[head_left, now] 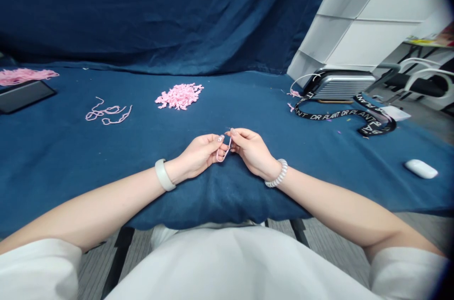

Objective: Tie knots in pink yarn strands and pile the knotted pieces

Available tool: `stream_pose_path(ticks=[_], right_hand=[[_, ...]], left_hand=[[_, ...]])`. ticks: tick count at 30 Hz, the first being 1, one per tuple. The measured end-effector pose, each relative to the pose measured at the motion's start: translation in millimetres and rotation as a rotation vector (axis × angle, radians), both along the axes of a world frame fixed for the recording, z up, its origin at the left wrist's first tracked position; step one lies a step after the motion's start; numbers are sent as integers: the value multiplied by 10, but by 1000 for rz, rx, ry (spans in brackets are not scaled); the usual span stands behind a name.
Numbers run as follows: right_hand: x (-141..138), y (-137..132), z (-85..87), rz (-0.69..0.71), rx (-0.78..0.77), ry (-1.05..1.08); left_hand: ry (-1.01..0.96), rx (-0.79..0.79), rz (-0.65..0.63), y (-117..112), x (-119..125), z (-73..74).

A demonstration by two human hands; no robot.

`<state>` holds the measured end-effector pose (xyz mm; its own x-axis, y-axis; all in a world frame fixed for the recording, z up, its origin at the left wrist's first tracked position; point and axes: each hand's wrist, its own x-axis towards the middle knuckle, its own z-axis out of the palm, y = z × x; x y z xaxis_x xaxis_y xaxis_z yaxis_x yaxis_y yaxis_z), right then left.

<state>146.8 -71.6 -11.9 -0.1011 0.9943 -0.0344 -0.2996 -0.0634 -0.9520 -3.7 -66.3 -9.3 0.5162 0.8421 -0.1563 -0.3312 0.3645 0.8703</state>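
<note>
A short length of pink yarn [220, 160] is looped between my two hands, just above the front of the blue cloth. My left hand [204, 153] pinches it between thumb and fingers, with the loop hanging below the fingertips. Close beside it, my right hand [251, 148] grips another part of the yarn between thumb and forefinger. Whether the yarn is knotted there is too small to tell. Beyond the hands lies a heap of small pink yarn pieces [179, 96]. Several loose pink strands [108, 113] rest to the left of that heap.
Far left, a bundle of pink yarn [26, 75] lies behind a dark flat device [26, 96]. On the right are a silver ridged case [345, 86], a black lettered strap [329, 115] and a white earbud case [421, 169]. Blue cloth [142, 63] hangs at the back.
</note>
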Motion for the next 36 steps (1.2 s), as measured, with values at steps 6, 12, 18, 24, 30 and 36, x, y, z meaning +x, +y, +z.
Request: stream_pose_path(ticks=[6, 12, 18, 24, 30, 36], right_hand=[[0, 5, 5, 11, -6, 28], [9, -2, 8, 18, -6, 35], [-7, -25, 2, 48, -6, 44], [-30, -53, 7, 67, 47, -17], [-44, -78, 20, 63, 85, -23], [-50, -97, 32, 69, 80, -30]], left_hand=[[-15, 29, -60, -25, 9, 46], [-6, 3, -42, -22, -3, 21], [-55, -42, 18, -7, -4, 23], [-2, -47, 25, -16, -8, 59], [30, -11, -20, -9, -17, 64], [100, -12, -79, 14, -42, 68]])
